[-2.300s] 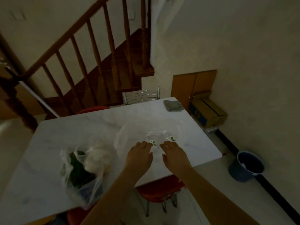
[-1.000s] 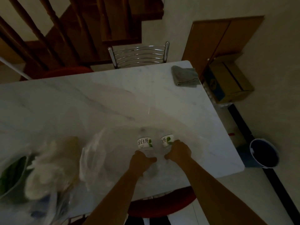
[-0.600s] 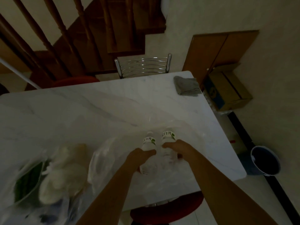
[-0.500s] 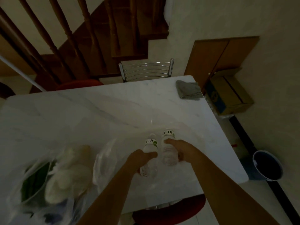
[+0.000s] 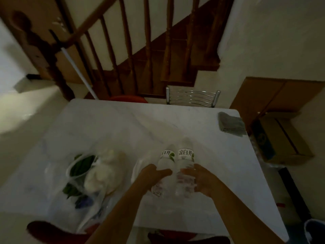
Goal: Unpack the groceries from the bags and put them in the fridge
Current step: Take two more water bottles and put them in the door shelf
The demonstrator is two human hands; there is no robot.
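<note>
**Two bottles in hand**

The left hand point(image 5: 153, 175) grips the left bottle point(image 5: 164, 170) and the right hand point(image 5: 202, 180) grips the right bottle point(image 5: 185, 166) (side by side, apparently lifted) over the table point(image 5: 123, 124). A grocery bag point(image 5: 91, 173) lies at nine o'clock.

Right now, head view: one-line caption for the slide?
Left hand and right hand each grip a water bottle above the marble table, beside a bag of vegetables.

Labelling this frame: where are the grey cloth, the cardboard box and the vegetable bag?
grey cloth point(image 5: 230, 124), head view, its middle
cardboard box point(image 5: 283, 138), head view, top flap
vegetable bag point(image 5: 82, 166), head view, green leaves inside
</note>
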